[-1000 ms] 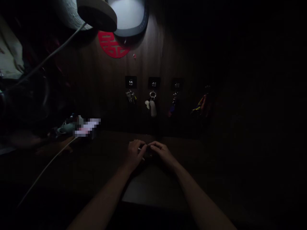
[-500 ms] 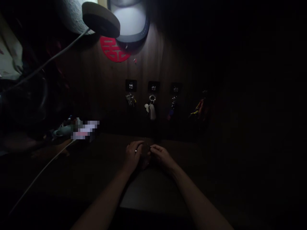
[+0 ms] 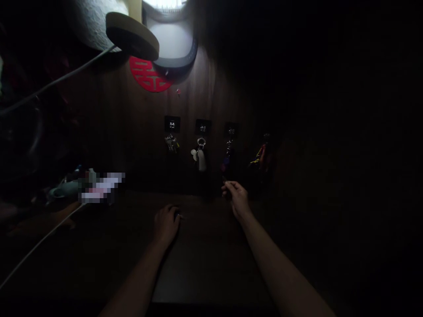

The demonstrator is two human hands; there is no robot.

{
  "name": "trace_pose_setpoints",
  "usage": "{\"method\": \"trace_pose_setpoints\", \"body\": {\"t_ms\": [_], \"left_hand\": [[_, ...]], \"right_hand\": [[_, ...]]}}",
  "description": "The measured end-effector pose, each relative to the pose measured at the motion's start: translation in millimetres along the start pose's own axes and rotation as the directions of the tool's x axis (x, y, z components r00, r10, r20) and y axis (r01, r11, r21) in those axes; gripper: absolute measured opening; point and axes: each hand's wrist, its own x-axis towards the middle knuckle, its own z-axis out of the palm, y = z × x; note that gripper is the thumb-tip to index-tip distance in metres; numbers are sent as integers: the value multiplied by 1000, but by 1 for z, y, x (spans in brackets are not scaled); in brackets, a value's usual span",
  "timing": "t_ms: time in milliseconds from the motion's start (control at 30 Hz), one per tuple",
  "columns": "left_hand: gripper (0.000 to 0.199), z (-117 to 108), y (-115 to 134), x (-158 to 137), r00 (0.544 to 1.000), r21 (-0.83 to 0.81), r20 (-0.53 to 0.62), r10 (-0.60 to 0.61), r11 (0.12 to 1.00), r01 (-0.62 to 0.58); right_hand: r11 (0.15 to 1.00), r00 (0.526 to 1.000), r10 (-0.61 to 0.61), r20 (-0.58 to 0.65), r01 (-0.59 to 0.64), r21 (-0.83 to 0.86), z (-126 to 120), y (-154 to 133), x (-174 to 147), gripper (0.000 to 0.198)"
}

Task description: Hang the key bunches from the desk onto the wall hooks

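Very dim scene. Right hand (image 3: 236, 199) raised toward the wall, fingertips pinched together on a small dark item (image 3: 225, 180), too dark to identify. It sits just below the third key bunch (image 3: 228, 155), near but apart from it. Left hand (image 3: 166, 223) rests palm-down on the dark table (image 3: 205, 268), fingers curled; a thin pale sliver (image 3: 180, 216) shows at the fingertips, grip unclear. Wall above: key bunches on hooks (image 3: 172, 123), red emblem (image 3: 145, 75), lamp head (image 3: 132, 35). White cable (image 3: 39, 242) crosses left.
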Motion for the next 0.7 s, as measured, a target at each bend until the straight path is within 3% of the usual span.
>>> {"method": "trace_pose_setpoints", "body": {"t_ms": [133,333,500,700], "left_hand": [[24,-1,1,1,1000,-10,26,-7,1000,7],[22,-1,0,1,999,-55,42,-31,998,33],[22,1,0,2,999,-131,47,-19,991,25],[31,2,0,3,998,-136,42,-39,990,44]], "right_hand": [[973,976,-203,-77,192,-129,6,-36,35,25],[898,924,-369,-99,327,-294,24,-77,73,18],[862,914,-396,-91,335,-381,34,-86,92,10],[858,939,-331,-89,261,-442,32,-75,103,9]]}}
